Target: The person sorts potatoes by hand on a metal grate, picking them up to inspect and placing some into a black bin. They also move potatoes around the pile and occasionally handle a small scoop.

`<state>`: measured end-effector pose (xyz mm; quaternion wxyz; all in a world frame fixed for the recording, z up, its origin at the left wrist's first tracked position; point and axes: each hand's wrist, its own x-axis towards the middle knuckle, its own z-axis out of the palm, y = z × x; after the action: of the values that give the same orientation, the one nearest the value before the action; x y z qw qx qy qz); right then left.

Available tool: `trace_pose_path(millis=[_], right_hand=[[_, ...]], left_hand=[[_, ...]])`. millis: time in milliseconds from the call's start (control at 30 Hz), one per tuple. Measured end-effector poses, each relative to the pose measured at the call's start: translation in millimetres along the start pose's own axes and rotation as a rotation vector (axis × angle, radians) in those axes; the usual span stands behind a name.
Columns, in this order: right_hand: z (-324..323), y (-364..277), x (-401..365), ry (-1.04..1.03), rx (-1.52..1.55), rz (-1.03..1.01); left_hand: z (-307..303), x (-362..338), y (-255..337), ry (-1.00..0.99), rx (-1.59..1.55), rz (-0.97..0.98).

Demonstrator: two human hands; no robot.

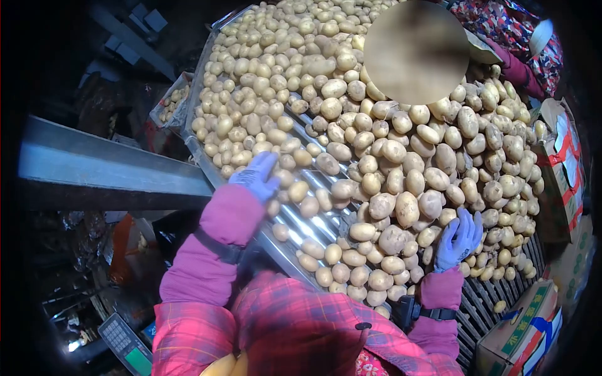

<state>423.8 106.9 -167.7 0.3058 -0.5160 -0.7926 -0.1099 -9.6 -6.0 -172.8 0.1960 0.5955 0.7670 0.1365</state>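
Potatoes (407, 210) of mixed sizes are heaped over a slatted metal sorting table (323, 229). My left hand (256, 178), in a lavender glove, rests at the table's left edge against smaller potatoes (298, 190), its fingers apart and slightly blurred. On the right, my right hand (459, 240), gloved alike, lies over the near side of the heap with fingers spread among the potatoes. Neither hand shows a potato in its grasp. Bare metal rollers show between the hands, nearer the left one.
A co-worker's sleeve (523, 72) reaches in at the upper right. Cardboard boxes (520, 329) stand at the right side, near dark slats (486, 313). A metal beam (113, 160) juts in from the left. A scale (125, 344) sits at lower left, and a potato-filled crate (172, 103) beyond the table's left edge.
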Motion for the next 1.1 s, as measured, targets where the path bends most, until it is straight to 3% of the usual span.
trace_pose_path(millis=[33, 133, 267, 333, 467, 533, 633, 700, 767, 833, 867, 967, 1000, 1100], right_hand=[[0.9, -1.0, 1.3, 0.003, -0.002, -0.005], [-0.1, -3.7, 2.7, -0.002, -0.02, -0.001], [2.1, -1.9, 2.2, -0.008, -0.048, -0.013], [3.6, -0.8, 2.3, 0.004, -0.058, -0.016], [5.9, 0.0, 0.1, 0.035, -0.072, -0.021], [4.1, -1.0, 1.7, 0.025, -0.076, -0.022], [5.0, -2.8, 0.4, 0.013, -0.074, -0.003], [4.3, -2.0, -0.2, 0.007, -0.074, 0.007], [3.7, -3.0, 0.6, 0.001, -0.072, 0.009], [2.7, -4.5, 1.0, 0.0, -0.076, 0.006], [2.3, -4.3, 1.9, -0.002, -0.079, 0.001], [3.7, -4.2, 1.7, 0.005, -0.063, 0.013], [2.8, -5.3, 2.6, 0.006, -0.068, 0.004], [2.0, -4.9, 3.2, -0.013, -0.094, 0.003]], left_hand=[[7.4, -0.5, -17.5, 0.069, 0.037, 0.055], [-10.8, -6.0, 12.7, 0.028, -0.44, -0.105], [-0.2, -11.0, 37.5, -0.098, -1.162, -0.103], [-1.8, -19.7, 53.3, -0.109, -1.252, -0.123], [9.2, -23.9, 46.2, -0.204, -1.334, -0.137], [11.8, -19.7, 48.5, -0.083, -0.966, 0.063], [18.2, -16.5, 44.9, -0.058, -1.369, 0.017], [14.5, -15.4, 43.4, -0.134, -1.392, 0.106], [8.6, -16.2, 49.2, -0.221, -1.427, 0.076], [-9.9, -20.4, 70.3, -0.318, -1.468, -0.076], [1.4, -20.9, 66.0, -0.316, -1.414, 0.014], [12.5, -28.2, 50.5, -0.293, -1.299, -0.251], [13.0, -25.8, 50.1, -0.176, -1.161, -0.294], [11.5, -18.9, 66.1, -0.036, -0.84, 0.147]])
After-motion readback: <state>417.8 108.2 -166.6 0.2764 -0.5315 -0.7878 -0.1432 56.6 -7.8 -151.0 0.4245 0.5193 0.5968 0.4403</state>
